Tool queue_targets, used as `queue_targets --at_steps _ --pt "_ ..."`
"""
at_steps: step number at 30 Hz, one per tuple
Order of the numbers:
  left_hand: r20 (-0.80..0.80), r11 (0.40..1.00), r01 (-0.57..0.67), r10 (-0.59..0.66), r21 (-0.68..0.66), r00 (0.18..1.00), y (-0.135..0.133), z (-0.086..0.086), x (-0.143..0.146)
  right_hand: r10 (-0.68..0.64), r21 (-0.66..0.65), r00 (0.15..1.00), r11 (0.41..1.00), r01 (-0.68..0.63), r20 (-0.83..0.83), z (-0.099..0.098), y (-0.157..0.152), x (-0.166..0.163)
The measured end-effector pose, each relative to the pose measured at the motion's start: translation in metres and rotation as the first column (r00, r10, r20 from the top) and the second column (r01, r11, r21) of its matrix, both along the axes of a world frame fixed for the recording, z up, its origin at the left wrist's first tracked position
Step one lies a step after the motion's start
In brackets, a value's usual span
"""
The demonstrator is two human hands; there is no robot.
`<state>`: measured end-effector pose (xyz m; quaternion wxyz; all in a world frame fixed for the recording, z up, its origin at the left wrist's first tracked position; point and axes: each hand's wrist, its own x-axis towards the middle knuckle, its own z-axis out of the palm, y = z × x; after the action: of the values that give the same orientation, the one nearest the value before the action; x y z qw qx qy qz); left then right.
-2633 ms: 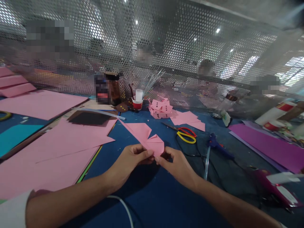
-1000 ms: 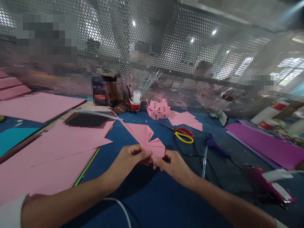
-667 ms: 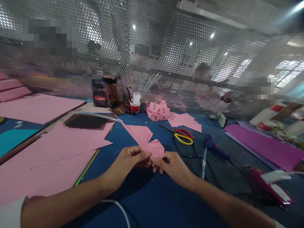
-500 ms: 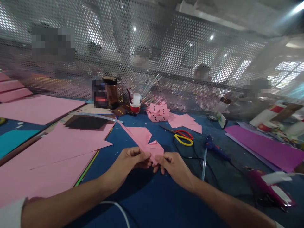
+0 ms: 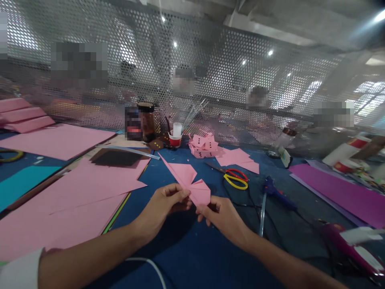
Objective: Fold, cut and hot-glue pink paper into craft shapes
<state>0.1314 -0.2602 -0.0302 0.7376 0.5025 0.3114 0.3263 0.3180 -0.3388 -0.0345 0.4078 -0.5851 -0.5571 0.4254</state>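
Both hands hold a folded piece of pink paper (image 5: 201,192) above the blue table top. It has a long narrow point reaching up to the left and two wider folded flaps. My left hand (image 5: 168,202) pinches its left edge between thumb and fingers. At the lower right corner, my right hand (image 5: 221,212) pinches the paper the same way. Beyond the hands lie scissors (image 5: 236,181) with one red and one yellow handle. A small pink paper box (image 5: 203,149) with black dots, filled with folded pink pieces, sits farther back.
Large pink sheets (image 5: 81,200) cover the left side, with a dark sheet (image 5: 117,157) on top. To the right are a blue glue gun (image 5: 278,192), its cord, purple sheets (image 5: 339,190) and a magenta tool (image 5: 350,249). A perforated metal screen (image 5: 210,60) stands behind.
The whole view has shifted slightly right and down. My right hand's pinch has slid a little along the paper's lower right edge; both hands still hold it.
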Motion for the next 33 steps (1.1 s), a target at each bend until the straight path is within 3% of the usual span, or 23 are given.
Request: queue_targets --at_steps 14,33 --pt "0.033 0.997 -0.07 0.071 -0.013 0.997 0.0 0.004 0.002 -0.007 -0.027 1.0 1.0 0.007 0.022 0.002 -0.002 -0.004" --pt "0.037 0.996 -0.048 0.045 0.077 0.998 0.004 0.005 0.001 -0.038 -0.031 0.999 0.999 0.037 -0.012 0.0 -0.005 -0.012"
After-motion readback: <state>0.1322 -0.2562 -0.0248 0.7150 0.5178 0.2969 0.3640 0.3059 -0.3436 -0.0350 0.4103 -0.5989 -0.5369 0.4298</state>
